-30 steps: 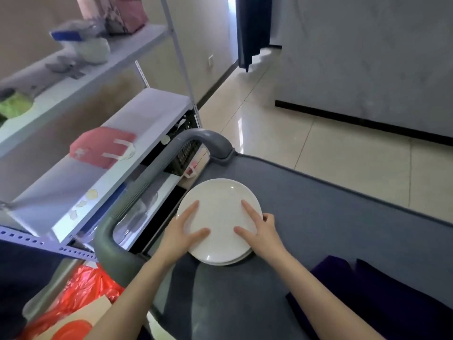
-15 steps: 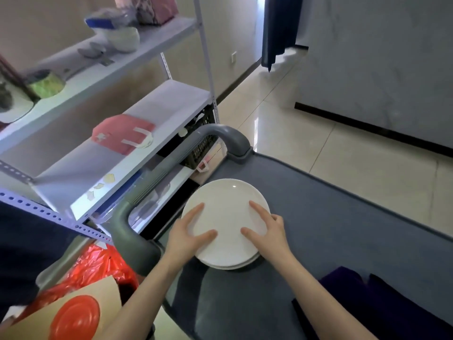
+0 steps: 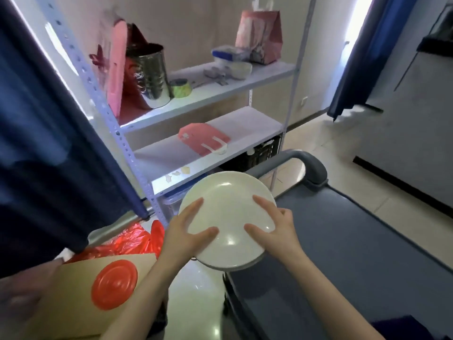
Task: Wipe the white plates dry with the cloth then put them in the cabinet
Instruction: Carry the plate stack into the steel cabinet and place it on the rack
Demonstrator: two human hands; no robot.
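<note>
I see the fingers (image 3: pixel 195 208) of the left hand (image 3: pixel 181 234) and right hand (image 3: pixel 277 229) curled around opposite rims of a stack of round white plates (image 3: pixel 228 209), thumbs and forefingers spread on top. The 2 hands grip it in the air, at the left edge of the grey padded cart (image 3: pixel 355 241), before the white metal shelf rack (image 3: pixel 250 121).

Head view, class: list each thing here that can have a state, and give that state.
white plates, stacked, held up by both hands
left hand, grips the plates' left rim
right hand, grips the plates' right rim
metal tin, standing, top open
red bag, lying flat
gift bag, standing upright
</note>
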